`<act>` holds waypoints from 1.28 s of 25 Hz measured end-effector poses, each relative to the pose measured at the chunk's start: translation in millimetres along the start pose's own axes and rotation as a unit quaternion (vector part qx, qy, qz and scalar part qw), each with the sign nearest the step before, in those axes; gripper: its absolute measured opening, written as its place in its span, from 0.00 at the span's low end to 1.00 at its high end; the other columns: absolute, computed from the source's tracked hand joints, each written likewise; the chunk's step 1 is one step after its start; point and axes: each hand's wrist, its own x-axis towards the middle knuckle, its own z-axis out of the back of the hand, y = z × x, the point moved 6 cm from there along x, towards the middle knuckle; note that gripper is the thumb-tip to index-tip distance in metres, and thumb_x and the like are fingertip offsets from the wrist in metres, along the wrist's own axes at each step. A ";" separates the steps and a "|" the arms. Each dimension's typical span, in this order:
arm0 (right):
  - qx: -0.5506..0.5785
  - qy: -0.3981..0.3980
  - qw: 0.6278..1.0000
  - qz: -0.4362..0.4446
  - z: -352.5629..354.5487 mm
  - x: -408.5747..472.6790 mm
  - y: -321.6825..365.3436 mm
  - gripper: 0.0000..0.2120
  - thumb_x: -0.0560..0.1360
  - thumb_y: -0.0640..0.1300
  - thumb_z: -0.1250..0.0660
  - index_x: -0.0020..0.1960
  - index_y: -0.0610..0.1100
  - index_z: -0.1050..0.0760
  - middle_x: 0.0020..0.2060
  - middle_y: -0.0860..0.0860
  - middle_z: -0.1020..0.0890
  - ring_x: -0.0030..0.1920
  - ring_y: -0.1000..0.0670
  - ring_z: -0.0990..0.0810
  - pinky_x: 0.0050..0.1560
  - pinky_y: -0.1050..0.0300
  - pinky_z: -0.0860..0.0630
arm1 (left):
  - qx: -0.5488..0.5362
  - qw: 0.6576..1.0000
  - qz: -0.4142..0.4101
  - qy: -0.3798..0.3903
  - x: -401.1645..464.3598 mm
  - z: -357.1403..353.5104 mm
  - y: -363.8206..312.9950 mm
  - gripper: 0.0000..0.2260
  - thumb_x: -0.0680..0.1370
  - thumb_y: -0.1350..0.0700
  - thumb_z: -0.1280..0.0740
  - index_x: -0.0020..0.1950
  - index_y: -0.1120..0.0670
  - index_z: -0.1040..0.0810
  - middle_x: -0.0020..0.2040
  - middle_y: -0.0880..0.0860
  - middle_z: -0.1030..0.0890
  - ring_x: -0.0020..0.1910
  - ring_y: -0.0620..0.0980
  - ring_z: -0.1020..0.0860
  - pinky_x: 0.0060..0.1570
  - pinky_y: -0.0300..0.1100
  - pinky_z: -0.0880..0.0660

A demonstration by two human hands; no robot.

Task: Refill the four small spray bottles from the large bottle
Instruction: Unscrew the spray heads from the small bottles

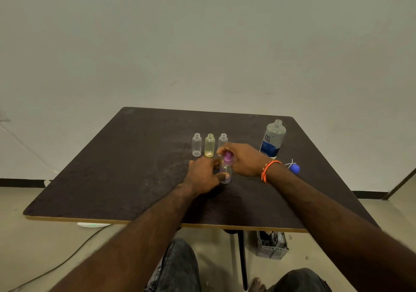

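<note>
Four small spray bottles sit on my dark brown square table (135, 168), and the one I am working on is the clear small plastic bottle with a purple spray top (225, 172), upright near the middle of the board, just in front of the row of the other three. My left hand (203, 175) comes at it from the left, thumb curled round the lower body of the bottle and the other fingers bent behind it, so it has hold of the base. My right hand (244, 159) comes from the right and sits over the purple spray head, its fingers curled around the cap; the view is blurred there, so I cannot tell how tightly they close. An orange cord bracelet (269, 169) circles my right wrist. Behind my hands stand a clear uncapped small bottle (197, 145) on the left, a yellow-tinted uncapped small bottle (209, 146) in the middle, and another clear uncapped small bottle (222, 142) on the right, partly hidden by my right fingers. Well to the right, near the far corner, the large clear bottle with a blue and white label (272, 139) stands upright with its neck open. A blue spray cap with a white tube (293, 167) lies on the table near my right wrist, in front of the large bottle.
</note>
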 end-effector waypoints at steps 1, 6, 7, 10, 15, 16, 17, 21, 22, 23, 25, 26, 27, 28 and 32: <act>0.000 -0.008 1.000 -0.010 1.0 0.0 -1.3 0.20 0.75 0.40 0.31 0.67 0.47 0.27 0.60 0.49 0.21 0.60 0.49 0.23 0.62 0.51 0.23 | 0.001 1.000 -0.002 -0.002 -0.3 -0.5 -0.3 0.14 0.74 0.40 0.27 0.57 0.43 0.19 0.49 0.42 0.16 0.52 0.45 0.19 0.62 0.58 0.28; -0.075 -0.054 0.992 -0.082 5.2 -1.8 -14.5 0.14 0.78 0.56 0.34 0.55 0.47 0.23 0.47 0.49 0.19 0.47 0.49 0.20 0.53 0.47 0.21 | 0.011 1.000 -0.005 -0.007 -2.2 0.8 -2.1 0.12 0.75 0.41 0.26 0.54 0.45 0.19 0.45 0.43 0.17 0.49 0.45 0.20 0.60 0.55 0.28; -0.066 -0.048 0.995 -0.064 4.6 -2.1 -11.7 0.11 0.78 0.52 0.34 0.57 0.47 0.23 0.48 0.49 0.19 0.48 0.49 0.20 0.54 0.47 0.21 | 0.012 1.000 -0.002 -0.006 -2.2 0.7 -1.6 0.12 0.75 0.41 0.26 0.54 0.45 0.19 0.45 0.43 0.17 0.49 0.45 0.20 0.61 0.55 0.28; -0.024 -0.035 0.999 -0.008 4.4 -4.5 1.6 0.18 0.76 0.42 0.31 0.65 0.47 0.25 0.59 0.49 0.20 0.57 0.50 0.22 0.60 0.50 0.22 | 0.015 1.000 0.004 0.001 -2.5 0.9 -1.9 0.13 0.75 0.40 0.27 0.53 0.45 0.19 0.47 0.44 0.16 0.50 0.46 0.19 0.61 0.56 0.28; -0.083 -0.060 0.993 -0.063 6.1 -2.0 -10.1 0.14 0.77 0.56 0.33 0.58 0.48 0.24 0.49 0.51 0.19 0.49 0.50 0.21 0.54 0.49 0.21 | 0.016 1.000 0.002 -0.003 -4.6 2.1 -3.1 0.11 0.75 0.41 0.26 0.51 0.45 0.21 0.45 0.43 0.18 0.48 0.45 0.21 0.60 0.54 0.29; -0.083 -0.062 0.993 -0.058 6.6 -2.5 -10.0 0.11 0.77 0.54 0.33 0.55 0.49 0.23 0.47 0.51 0.19 0.47 0.50 0.21 0.53 0.49 0.20 | 0.017 1.000 0.004 -0.005 -4.8 1.9 -2.9 0.11 0.76 0.41 0.26 0.49 0.46 0.21 0.44 0.43 0.18 0.47 0.45 0.21 0.59 0.54 0.29; -0.076 -0.065 0.994 -0.046 7.8 -3.0 -7.9 0.09 0.77 0.51 0.32 0.54 0.48 0.22 0.46 0.51 0.19 0.46 0.51 0.21 0.53 0.48 0.20 | 0.017 1.000 0.005 -0.006 -4.9 1.9 -2.8 0.11 0.75 0.41 0.26 0.47 0.46 0.22 0.42 0.44 0.19 0.46 0.45 0.21 0.59 0.54 0.29; -0.059 -0.120 0.991 0.010 22.9 -6.4 4.8 0.09 0.74 0.45 0.32 0.54 0.48 0.20 0.49 0.52 0.18 0.48 0.53 0.21 0.53 0.53 0.21 | 0.013 1.000 0.003 -0.003 -5.1 1.3 -2.0 0.10 0.75 0.41 0.27 0.44 0.44 0.23 0.39 0.42 0.20 0.43 0.43 0.21 0.59 0.55 0.27; -0.051 -0.148 0.988 0.015 28.8 -7.4 5.6 0.08 0.73 0.47 0.32 0.52 0.49 0.20 0.49 0.53 0.18 0.48 0.53 0.22 0.51 0.53 0.21 | 0.011 1.000 0.000 -0.004 -4.9 0.9 -1.6 0.09 0.75 0.41 0.27 0.45 0.44 0.22 0.39 0.42 0.20 0.43 0.43 0.21 0.59 0.55 0.27; -0.040 -0.182 0.982 0.018 35.2 -9.6 6.1 0.08 0.72 0.49 0.33 0.50 0.50 0.20 0.47 0.54 0.18 0.46 0.54 0.22 0.50 0.54 0.21 | 0.009 1.000 -0.002 -0.004 -5.5 1.2 -2.1 0.08 0.75 0.41 0.27 0.45 0.42 0.22 0.38 0.41 0.20 0.44 0.43 0.21 0.59 0.55 0.27; -0.010 -0.260 0.965 0.017 50.2 -17.8 3.4 0.09 0.70 0.51 0.36 0.47 0.51 0.21 0.42 0.56 0.19 0.43 0.56 0.22 0.46 0.55 0.22 | 0.010 1.000 -0.003 -0.004 -6.0 2.1 -3.3 0.08 0.76 0.41 0.27 0.48 0.42 0.21 0.39 0.40 0.21 0.45 0.43 0.22 0.60 0.54 0.29; 0.007 -0.298 0.954 0.016 58.9 -23.3 0.5 0.08 0.70 0.51 0.36 0.46 0.51 0.22 0.41 0.57 0.20 0.42 0.56 0.23 0.44 0.57 0.23 | 0.013 1.000 -0.004 -0.003 -5.6 2.0 -3.6 0.08 0.76 0.41 0.27 0.49 0.44 0.20 0.39 0.40 0.21 0.45 0.43 0.22 0.60 0.54 0.30; 0.020 -0.332 0.943 0.013 67.8 -29.2 -3.3 0.07 0.70 0.51 0.35 0.46 0.51 0.22 0.40 0.57 0.20 0.41 0.56 0.23 0.43 0.59 0.25 | 0.016 1.000 -0.006 -0.001 -5.5 1.9 -3.9 0.09 0.77 0.41 0.28 0.51 0.44 0.19 0.39 0.41 0.22 0.45 0.43 0.22 0.60 0.54 0.30; 0.027 -0.359 0.933 0.009 76.7 -35.3 -7.9 0.07 0.70 0.50 0.34 0.46 0.50 0.22 0.40 0.57 0.20 0.41 0.56 0.23 0.42 0.60 0.26 | 0.019 1.000 -0.008 0.001 -5.2 2.0 -4.3 0.09 0.77 0.41 0.28 0.51 0.45 0.19 0.39 0.41 0.22 0.45 0.44 0.22 0.60 0.55 0.29; -0.001 -0.393 0.919 -0.031 91.8 -54.8 -37.6 0.03 0.72 0.48 0.32 0.45 0.51 0.22 0.39 0.59 0.22 0.41 0.56 0.24 0.43 0.59 0.26 | 0.019 1.000 -0.011 0.004 -4.3 0.8 -2.2 0.10 0.77 0.40 0.28 0.51 0.44 0.19 0.42 0.41 0.19 0.47 0.44 0.21 0.62 0.56 0.29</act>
